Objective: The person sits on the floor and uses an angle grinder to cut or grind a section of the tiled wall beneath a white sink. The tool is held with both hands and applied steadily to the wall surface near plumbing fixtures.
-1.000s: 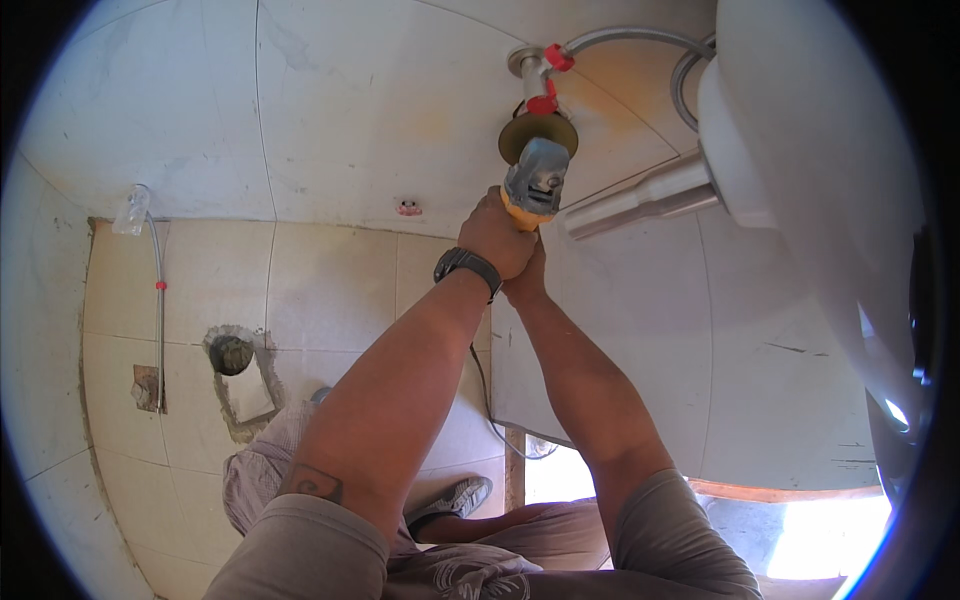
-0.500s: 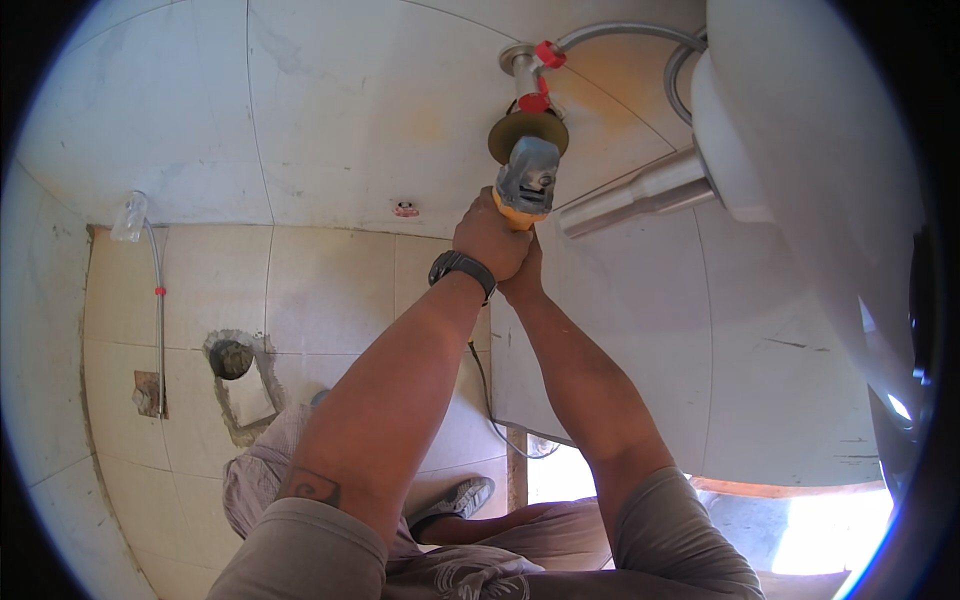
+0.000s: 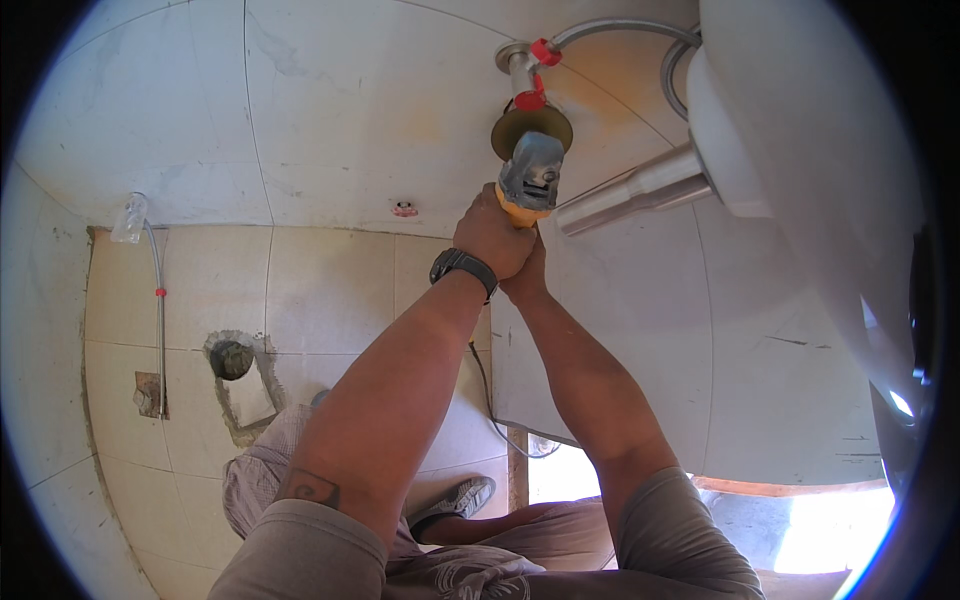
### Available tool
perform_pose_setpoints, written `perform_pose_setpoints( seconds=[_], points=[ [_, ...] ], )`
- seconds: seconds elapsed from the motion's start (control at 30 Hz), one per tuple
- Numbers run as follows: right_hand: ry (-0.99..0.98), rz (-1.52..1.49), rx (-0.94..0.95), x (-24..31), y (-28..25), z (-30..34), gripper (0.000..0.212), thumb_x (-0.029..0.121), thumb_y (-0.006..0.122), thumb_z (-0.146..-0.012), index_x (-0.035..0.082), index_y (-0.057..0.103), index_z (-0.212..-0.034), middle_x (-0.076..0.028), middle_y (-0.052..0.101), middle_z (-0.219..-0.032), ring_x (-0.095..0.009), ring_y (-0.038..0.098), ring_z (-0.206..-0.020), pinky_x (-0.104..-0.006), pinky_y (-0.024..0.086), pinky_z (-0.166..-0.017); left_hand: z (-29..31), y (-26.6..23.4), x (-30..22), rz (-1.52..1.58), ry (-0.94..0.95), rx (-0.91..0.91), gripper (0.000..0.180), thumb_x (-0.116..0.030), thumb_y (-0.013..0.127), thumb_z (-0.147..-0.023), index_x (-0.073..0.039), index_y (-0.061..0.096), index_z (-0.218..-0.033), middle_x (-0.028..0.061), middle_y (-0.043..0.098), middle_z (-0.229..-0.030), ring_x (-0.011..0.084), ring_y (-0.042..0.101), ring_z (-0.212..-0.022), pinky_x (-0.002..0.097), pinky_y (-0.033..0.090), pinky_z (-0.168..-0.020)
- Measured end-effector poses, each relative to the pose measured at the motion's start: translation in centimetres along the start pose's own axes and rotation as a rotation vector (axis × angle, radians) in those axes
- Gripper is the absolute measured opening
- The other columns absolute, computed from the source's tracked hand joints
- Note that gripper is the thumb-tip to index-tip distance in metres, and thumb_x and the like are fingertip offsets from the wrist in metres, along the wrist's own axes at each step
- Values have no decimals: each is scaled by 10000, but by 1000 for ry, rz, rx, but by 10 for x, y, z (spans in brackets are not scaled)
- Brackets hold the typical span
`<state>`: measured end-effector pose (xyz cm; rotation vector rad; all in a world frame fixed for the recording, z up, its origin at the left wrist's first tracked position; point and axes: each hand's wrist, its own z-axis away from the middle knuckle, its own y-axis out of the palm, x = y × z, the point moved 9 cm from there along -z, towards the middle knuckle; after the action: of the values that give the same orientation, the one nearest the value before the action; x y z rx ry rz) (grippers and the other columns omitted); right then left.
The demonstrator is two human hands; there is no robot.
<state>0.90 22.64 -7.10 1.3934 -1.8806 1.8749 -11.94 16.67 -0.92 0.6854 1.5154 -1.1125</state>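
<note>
An angle grinder [image 3: 532, 172] with a grey head and yellow body points up toward the tiled wall. My left hand [image 3: 487, 236], with a black watch on its wrist, is wrapped around the body close behind the head. Behind and below it, my right hand [image 3: 530, 270] grips the tool too, its fingers mostly hidden. The round brownish disc [image 3: 508, 133] sits just below a metal valve [image 3: 520, 72] with red handles. Whether the disc touches the wall behind it cannot be made out. A braided hose [image 3: 625, 25] runs from the valve to the right.
Close on the right are a white basin [image 3: 800, 120] and its metal drain pipe [image 3: 640, 192]. A black cord [image 3: 485, 385] hangs below my hands. At left are another hose [image 3: 159, 330] and a rough hole [image 3: 232, 360] in the tiles. A small red-rimmed fitting [image 3: 404, 209] shows in the wall.
The grinder has shifted very slightly right relative to the valve, and a bit more of its disc shows. Both hands keep their grip.
</note>
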Motion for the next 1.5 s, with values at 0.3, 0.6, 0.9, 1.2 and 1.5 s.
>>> perform_pose_setpoints(
  seconds=[0.3,0.6,0.9,1.2,1.5],
  points=[
    [-93,-2,-23,23,-3,1,854,208,877,-851,37,402,-1540,-137,662,-1371,-263,660,-1279,-378,533,-1060,3,-3,3,76,0,-79,631,-288,810,-812,-10,524,-1301,252,694,-1234,443,687,-1150,506,564,-1001],
    [-103,-64,31,31,-6,2,780,249,905,-815,28,492,-1439,-160,676,-1336,-313,656,-1287,-413,526,-1056,10,-9,6,115,9,-217,575,-242,807,-764,6,559,-1220,269,720,-1144,463,709,-1079,513,578,-956],
    [-116,-67,53,36,-3,-2,765,254,907,-812,34,505,-1424,-157,687,-1316,-318,667,-1271,-407,533,-1045,12,-13,9,137,-7,-240,587,-243,813,-765,15,560,-1228,278,722,-1150,466,708,-1090,510,576,-964],
    [-124,-20,42,40,3,-2,825,225,864,-855,32,409,-1516,-164,717,-1281,-317,703,-1215,-389,565,-999,9,-16,14,162,8,-244,591,-236,812,-765,16,556,-1234,276,724,-1153,465,708,-1091,508,574,-966],
    [-92,-18,47,34,2,-6,781,252,897,-823,25,469,-1437,-158,694,-1287,-324,674,-1249,-402,543,-1025,8,-17,5,154,23,-229,588,-240,807,-764,15,555,-1229,281,721,-1141,464,711,-1079,503,580,-958]
  ],
)
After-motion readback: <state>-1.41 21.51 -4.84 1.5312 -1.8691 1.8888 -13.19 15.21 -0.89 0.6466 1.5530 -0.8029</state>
